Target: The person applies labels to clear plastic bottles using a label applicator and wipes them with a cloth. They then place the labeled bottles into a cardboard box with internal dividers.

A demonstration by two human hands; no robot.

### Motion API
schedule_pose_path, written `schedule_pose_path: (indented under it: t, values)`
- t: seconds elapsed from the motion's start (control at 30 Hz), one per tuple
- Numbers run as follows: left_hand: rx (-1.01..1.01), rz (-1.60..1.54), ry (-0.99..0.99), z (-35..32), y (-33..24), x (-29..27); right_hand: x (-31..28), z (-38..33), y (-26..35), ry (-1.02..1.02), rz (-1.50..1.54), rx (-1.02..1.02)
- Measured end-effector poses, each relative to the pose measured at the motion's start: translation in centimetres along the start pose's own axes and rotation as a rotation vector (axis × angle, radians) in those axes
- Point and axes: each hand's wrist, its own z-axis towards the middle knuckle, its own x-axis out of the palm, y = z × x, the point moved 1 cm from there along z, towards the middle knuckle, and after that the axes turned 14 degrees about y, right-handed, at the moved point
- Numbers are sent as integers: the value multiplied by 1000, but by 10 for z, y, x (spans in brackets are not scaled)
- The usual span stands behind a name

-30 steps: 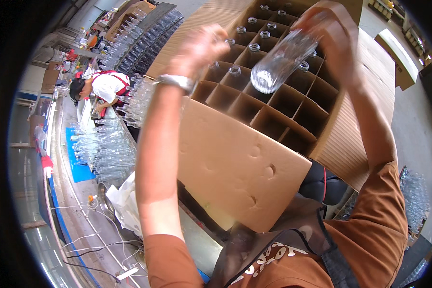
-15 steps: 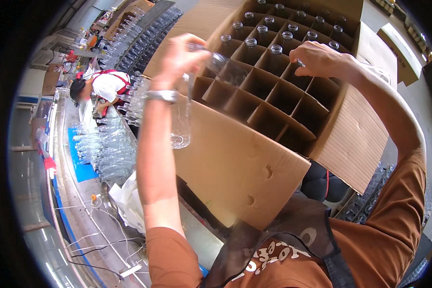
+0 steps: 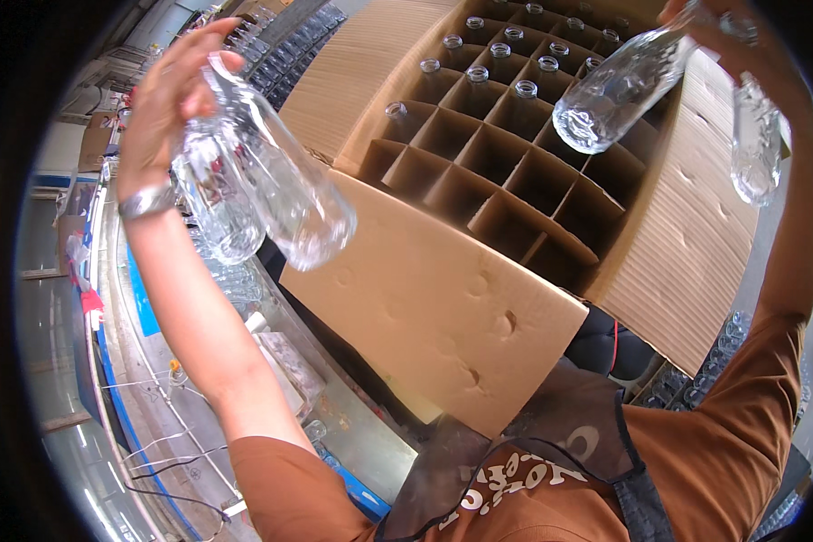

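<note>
My left hand [image 3: 176, 99] is closed around the necks of two clear glass bottles. One bottle [image 3: 298, 199] hangs tilted over the carton's left flap, and the other bottle [image 3: 221, 208] hangs beside it. At the upper right, my right hand [image 3: 727, 41] grips two more glass bottles, its fingers partly cut off by the picture's dark rim. Of these, one bottle [image 3: 619, 86] slants over the carton with its base toward the compartments; the second bottle [image 3: 756, 149] hangs outside, by the right flap. Below them stands an open cardboard carton [image 3: 434, 289] with dividers [image 3: 483, 158].
Bottles [image 3: 526, 88] stand upright in the carton's far compartments. The carton's flaps [image 3: 668, 244] spread outward. To the left runs a workbench [image 3: 135, 361] with cables and a blue sheet [image 3: 142, 289]. More bottles [image 3: 298, 72] stand in rows at the back left.
My left hand has swung left, away from the carton, holding two bottles. My right hand has risen from the compartments toward the upper right with two bottles. A bottle mouth now shows at the carton's left edge.
</note>
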Motion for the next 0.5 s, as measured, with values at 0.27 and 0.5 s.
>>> schedule_pose_path:
  t: [0.27,0.5]
  values:
    - [-522,-36,643,74,86,102,87,76,-54,442,156,-112]
    - [-634,154,546,87,102,135,133,96,-46,615,118,138]
